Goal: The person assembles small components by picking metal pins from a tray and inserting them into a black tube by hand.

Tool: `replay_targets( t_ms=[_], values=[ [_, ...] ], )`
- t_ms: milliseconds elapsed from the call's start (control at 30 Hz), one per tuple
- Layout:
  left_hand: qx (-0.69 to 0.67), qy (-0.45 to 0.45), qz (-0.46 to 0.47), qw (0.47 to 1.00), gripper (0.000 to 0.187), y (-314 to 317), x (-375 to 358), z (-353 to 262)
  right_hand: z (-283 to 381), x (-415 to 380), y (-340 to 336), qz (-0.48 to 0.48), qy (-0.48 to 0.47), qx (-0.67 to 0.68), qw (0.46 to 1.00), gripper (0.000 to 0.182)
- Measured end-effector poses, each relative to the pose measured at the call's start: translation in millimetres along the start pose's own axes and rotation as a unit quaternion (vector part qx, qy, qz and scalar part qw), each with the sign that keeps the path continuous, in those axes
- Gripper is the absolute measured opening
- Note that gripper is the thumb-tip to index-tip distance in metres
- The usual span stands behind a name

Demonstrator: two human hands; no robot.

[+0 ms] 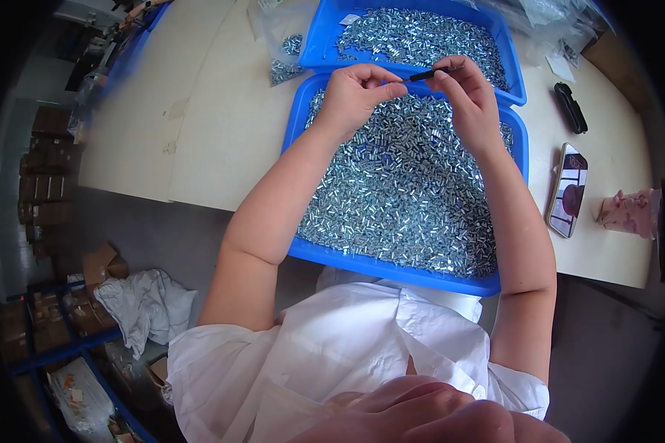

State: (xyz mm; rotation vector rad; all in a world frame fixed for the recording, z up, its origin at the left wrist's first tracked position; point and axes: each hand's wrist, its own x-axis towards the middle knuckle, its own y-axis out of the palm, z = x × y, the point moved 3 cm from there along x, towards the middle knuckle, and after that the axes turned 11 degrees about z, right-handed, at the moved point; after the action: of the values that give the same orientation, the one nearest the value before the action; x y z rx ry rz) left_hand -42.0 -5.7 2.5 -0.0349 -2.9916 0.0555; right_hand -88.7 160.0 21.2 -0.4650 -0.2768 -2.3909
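Over the far part of the near blue bin [297,140], my two hands are close together. My right hand [467,100] grips a slim black pen-like tool [423,75], its thin tip pointing left. My left hand [362,94] is closed in a pinch at that tip; whatever sits between thumb and forefinger is too small to make out. Below both hands, a thick layer of small shiny metal cylinders [406,192] fills the near bin. A second blue bin [516,66] with similar metal pieces [421,35] stands directly behind it.
A clear plastic bag [279,37] of metal pieces lies left of the far bin. On the right of the table [214,125] are a black case [570,107], a phone [568,190] and a pink patterned cup [628,213]. Cardboard boxes [48,188] stand at far left.
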Motion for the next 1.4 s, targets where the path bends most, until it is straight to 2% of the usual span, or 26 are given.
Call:
replay_targets(
  t_ms=[300,367,400,467,600,667,800,900,967,1100,1167,1200,1233,1267,1400],
  values=[
    [-0.029,-0.052,-0.002,0.998,0.016,3,-3,-5,-1,0,-1,0.011,0.023,-0.002,1.000,0.011],
    [0.046,-0.003,-0.019,0.999,0.016,-2,-2,-3,-3,0,-4,0.014,0.097,-0.081,0.992,0.017],
    [0.046,-0.003,-0.019,0.999,0.016,-4,-1,-2,-2,0,-5,0.014,0.097,-0.081,0.992,0.017],
    [0.079,0.017,-0.017,0.997,0.016,-5,-1,-2,-5,0,-8,0.032,0.182,-0.141,0.973,0.025],
    [0.148,0.040,-0.027,0.988,0.016,-7,-2,-6,-13,1,-4,0.031,0.162,-0.125,0.978,0.031],
    [0.163,0.065,-0.027,0.984,0.016,-6,-1,-8,-14,2,-2,-0.007,0.101,-0.054,0.993,0.032],
    [0.180,0.071,-0.025,0.981,0.015,-4,-3,-12,-7,1,-9,0.021,0.161,-0.104,0.981,0.030],
    [0.168,0.043,-0.019,0.985,0.013,-3,-2,-11,-14,1,-13,0.033,0.211,-0.081,0.974,0.024],
    [0.118,0.005,-0.012,0.993,0.014,-4,-1,-6,-10,2,-9,0.025,0.144,-0.079,0.986,0.020],
    [0.171,-0.056,0.011,0.984,0.020,-10,0,-6,-11,3,-16,-0.015,0.124,-0.077,0.989,0.018],
    [0.053,-0.133,0.028,0.989,0.025,-8,-1,-4,-10,4,-19,-0.042,0.096,-0.084,0.991,0.018],
    [0.053,-0.133,0.028,0.989,0.025,-10,-1,-2,-10,4,-19,-0.042,0.095,-0.083,0.991,0.018],
    [-0.090,-0.157,0.059,0.982,0.025,-10,-2,3,-10,4,-18,-0.041,0.093,-0.091,0.991,0.017],
    [-0.230,-0.177,0.090,0.953,0.025,-9,-2,8,-9,4,-18,-0.041,0.090,-0.098,0.990,0.017],
    [-0.300,-0.163,0.097,0.935,0.023,-9,1,12,-9,3,-14,-0.037,0.077,-0.100,0.991,0.016]
  ],
)
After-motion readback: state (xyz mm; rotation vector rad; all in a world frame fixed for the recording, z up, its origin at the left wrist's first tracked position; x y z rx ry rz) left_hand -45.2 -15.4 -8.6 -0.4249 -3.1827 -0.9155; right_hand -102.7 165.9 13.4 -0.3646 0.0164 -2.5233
